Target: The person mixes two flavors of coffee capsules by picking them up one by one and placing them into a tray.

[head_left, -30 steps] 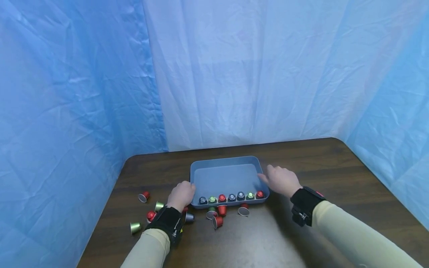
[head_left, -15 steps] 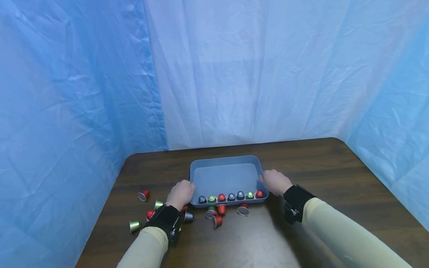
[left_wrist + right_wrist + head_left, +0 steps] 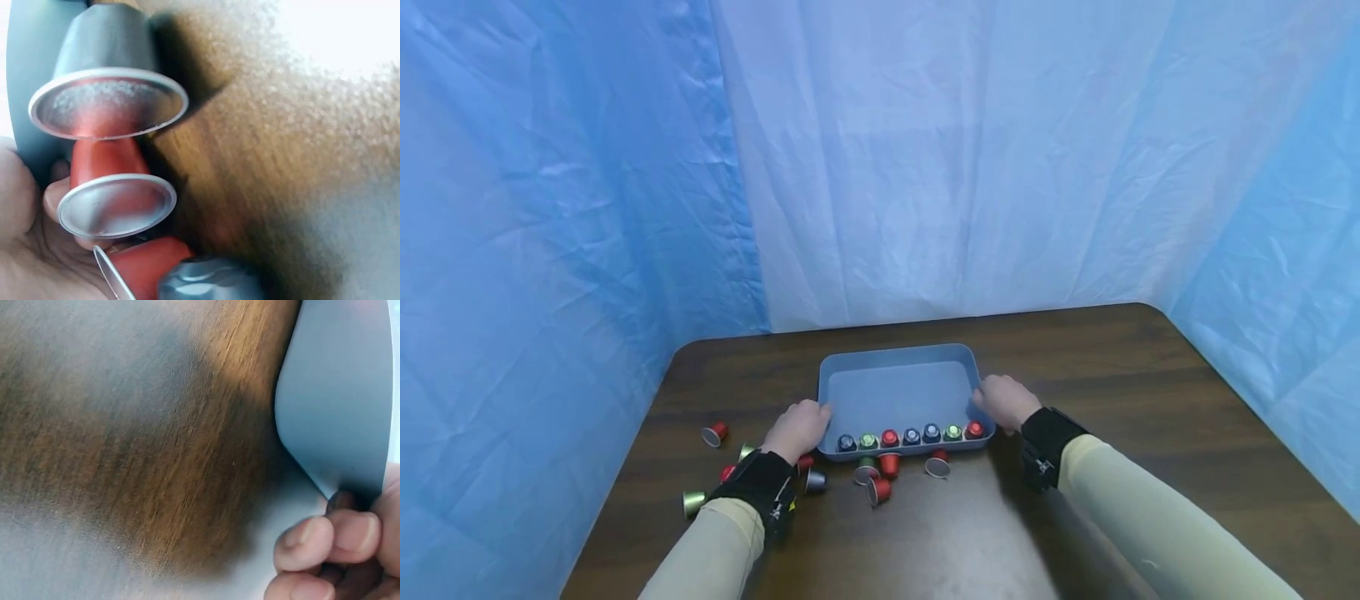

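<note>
On the bench (image 3: 936, 542), your left grip (image 3: 797, 429) at nine o'clock and right grip (image 3: 1007, 402) at three pinch the tray (image 3: 891, 393), likely light, steadiest there.

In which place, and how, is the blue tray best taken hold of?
I would take the blue tray by its two short side walls, thumb inside, fingers outside: left hand from the left, right hand from the right. It is a shallow rectangle with raised walls; a row of capsules lines its near wall, and loose capsules lie close outside that.
</note>
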A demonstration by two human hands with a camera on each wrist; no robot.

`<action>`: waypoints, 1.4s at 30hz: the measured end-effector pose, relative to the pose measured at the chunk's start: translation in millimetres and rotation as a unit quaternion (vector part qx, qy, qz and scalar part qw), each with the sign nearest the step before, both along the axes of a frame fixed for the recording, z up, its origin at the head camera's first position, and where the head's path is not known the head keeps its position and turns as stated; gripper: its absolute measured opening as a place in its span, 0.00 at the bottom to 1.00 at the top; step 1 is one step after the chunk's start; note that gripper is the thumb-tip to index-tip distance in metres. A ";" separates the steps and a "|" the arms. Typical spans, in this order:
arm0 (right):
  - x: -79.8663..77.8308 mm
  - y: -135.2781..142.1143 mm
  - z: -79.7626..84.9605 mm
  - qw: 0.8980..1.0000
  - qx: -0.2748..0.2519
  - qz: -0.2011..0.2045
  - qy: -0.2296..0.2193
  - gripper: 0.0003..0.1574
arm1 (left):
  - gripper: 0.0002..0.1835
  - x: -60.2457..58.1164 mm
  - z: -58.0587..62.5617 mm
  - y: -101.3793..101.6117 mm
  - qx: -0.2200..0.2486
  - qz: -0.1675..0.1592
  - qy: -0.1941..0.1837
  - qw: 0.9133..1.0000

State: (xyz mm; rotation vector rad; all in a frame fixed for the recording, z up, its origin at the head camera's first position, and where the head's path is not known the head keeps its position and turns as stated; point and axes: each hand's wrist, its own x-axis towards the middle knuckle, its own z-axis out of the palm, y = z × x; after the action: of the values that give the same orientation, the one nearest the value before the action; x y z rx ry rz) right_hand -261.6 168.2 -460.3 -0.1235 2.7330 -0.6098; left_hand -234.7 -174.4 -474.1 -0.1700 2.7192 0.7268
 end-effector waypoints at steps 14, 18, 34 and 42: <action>-0.9 -2.7 2.2 0.999 0.026 -0.027 -0.015 0.21 | 0.36 0.7 7.7 -4.1 -0.038 -0.029 0.012 0.999; 2.5 -2.3 1.6 0.999 0.023 -0.028 -0.012 0.20 | 0.36 3.1 12.8 -3.4 -0.058 -0.034 0.050 0.996; 8.3 2.0 1.7 1.000 0.009 -0.028 0.001 0.18 | 0.12 40.1 71.5 33.6 -0.066 -0.193 0.143 0.968; 6.1 2.2 0.1 1.000 0.015 -0.026 0.004 0.19 | 0.16 70.7 76.0 65.7 -0.061 -0.291 0.146 0.944</action>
State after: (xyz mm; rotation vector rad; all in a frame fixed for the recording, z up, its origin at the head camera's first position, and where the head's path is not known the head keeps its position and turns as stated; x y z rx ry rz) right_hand -255.5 170.3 -460.2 -0.0482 2.7602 -0.5834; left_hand -164.0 -108.7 -398.1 0.7403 2.8500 0.4309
